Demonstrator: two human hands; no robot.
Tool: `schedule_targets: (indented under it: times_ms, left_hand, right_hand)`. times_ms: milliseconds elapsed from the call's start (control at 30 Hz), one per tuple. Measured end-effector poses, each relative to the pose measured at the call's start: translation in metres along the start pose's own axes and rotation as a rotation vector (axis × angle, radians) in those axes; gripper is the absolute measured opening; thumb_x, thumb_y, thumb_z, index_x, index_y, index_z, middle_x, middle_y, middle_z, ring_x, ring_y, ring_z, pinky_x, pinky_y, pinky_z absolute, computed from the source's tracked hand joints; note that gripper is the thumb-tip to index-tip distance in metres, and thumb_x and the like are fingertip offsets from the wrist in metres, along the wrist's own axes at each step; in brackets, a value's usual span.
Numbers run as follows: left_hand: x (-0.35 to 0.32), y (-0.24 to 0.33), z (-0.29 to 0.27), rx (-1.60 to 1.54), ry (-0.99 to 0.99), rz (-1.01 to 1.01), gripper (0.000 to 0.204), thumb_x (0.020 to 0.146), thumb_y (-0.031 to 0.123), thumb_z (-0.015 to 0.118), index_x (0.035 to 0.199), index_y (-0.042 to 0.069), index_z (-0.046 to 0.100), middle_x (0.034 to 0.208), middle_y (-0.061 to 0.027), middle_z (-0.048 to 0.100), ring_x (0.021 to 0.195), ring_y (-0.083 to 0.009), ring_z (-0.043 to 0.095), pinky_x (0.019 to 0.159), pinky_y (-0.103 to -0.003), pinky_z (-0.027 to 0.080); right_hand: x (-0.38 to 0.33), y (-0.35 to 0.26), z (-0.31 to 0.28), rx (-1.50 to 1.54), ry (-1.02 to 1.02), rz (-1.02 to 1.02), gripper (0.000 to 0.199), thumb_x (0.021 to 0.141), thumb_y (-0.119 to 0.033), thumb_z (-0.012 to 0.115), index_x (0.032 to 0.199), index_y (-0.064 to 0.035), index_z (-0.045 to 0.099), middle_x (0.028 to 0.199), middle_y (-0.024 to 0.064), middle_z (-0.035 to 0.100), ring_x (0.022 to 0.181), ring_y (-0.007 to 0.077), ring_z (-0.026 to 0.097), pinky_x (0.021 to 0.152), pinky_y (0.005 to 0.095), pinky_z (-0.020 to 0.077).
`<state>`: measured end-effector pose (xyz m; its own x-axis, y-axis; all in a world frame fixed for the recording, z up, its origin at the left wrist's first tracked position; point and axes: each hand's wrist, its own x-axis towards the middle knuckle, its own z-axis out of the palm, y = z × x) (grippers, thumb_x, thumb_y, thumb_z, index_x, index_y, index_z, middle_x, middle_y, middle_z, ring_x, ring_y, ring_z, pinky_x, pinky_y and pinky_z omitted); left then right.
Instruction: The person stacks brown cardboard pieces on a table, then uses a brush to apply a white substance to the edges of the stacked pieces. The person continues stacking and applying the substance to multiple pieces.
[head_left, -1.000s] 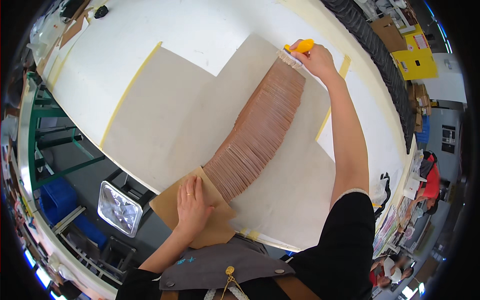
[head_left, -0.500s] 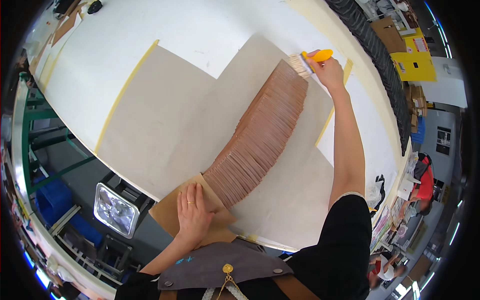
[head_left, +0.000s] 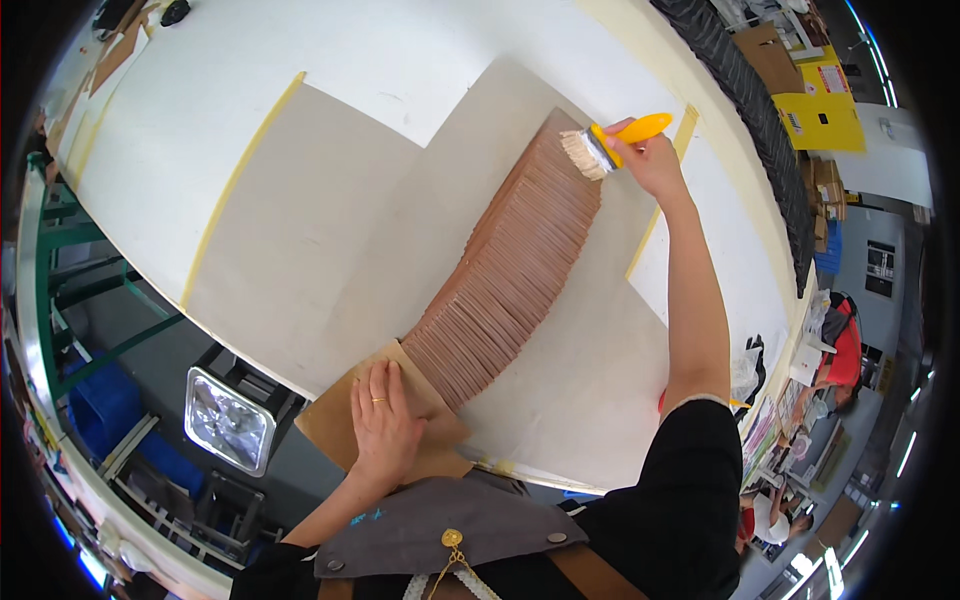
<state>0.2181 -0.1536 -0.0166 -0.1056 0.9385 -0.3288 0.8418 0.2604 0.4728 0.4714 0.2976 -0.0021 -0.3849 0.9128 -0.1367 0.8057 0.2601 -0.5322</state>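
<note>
A long, curved row of thin reddish-brown pieces [head_left: 510,275], fanned so that their edges overlap, lies across a grey sheet [head_left: 290,220]. In my right hand [head_left: 652,165] is a wide flat brush [head_left: 596,148] with a yellow handle and pale bristles. Its bristles rest on the row's far right end. My left hand [head_left: 386,432] lies flat, fingers stretched out, on a tan sheet [head_left: 335,408] that covers the near end of the row. What lies beneath the tan sheet is hidden.
The white tabletop [head_left: 370,50] carries yellow tape strips [head_left: 240,180]. A floodlight [head_left: 230,420] stands off the near left edge, beside a green metal frame [head_left: 75,235]. Black ribbed material [head_left: 745,110] runs along the right edge. Other people [head_left: 845,345] are at the far right.
My right hand has moved the brush left and slightly toward me, from the row's far corner onto its surface. My left hand stays on the tan sheet.
</note>
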Motion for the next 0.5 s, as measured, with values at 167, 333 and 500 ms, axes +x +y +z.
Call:
schedule_targets:
  times_ms: [167, 333, 500]
  left_hand:
    - [0.000, 0.000, 0.001, 0.005, -0.030, -0.026, 0.103, 0.062, 0.018, 0.090, 0.146, -0.008, 0.037, 0.148, -0.0225, 0.038, 0.140, -0.0402, 0.037, 0.116, -0.056, 0.032]
    - [0.000, 0.000, 0.003, 0.021, -0.032, -0.037, 0.103, 0.062, 0.018, 0.091, 0.146, -0.007, 0.037, 0.148, -0.0225, 0.039, 0.139, -0.0397, 0.038, 0.116, -0.055, 0.033]
    - [0.000, -0.001, 0.003, 0.018, -0.029, -0.026, 0.103, 0.062, 0.017, 0.090, 0.146, -0.007, 0.037, 0.148, -0.0225, 0.039, 0.138, -0.0400, 0.040, 0.116, -0.053, 0.033]
  right_hand:
    - [-0.014, -0.004, -0.016, -0.145, 0.270, 0.075, 0.021, 0.093, -0.023, 0.074, 0.106, -0.0066, 0.074, 0.075, 0.0018, 0.070, 0.066, 0.0087, 0.063, 0.061, 0.0250, 0.0464]
    - [-0.038, -0.005, -0.002, 0.246, 0.316, 0.077, 0.020, 0.094, -0.022, 0.074, 0.103, -0.0036, 0.074, 0.073, 0.0015, 0.070, 0.061, 0.0059, 0.061, 0.057, 0.0216, 0.0446]
    - [-0.049, 0.009, 0.014, -0.230, 0.361, 0.131, 0.027, 0.094, -0.039, 0.070, 0.098, -0.0136, 0.077, 0.069, 0.0038, 0.071, 0.061, 0.0187, 0.069, 0.061, 0.0313, 0.0511]
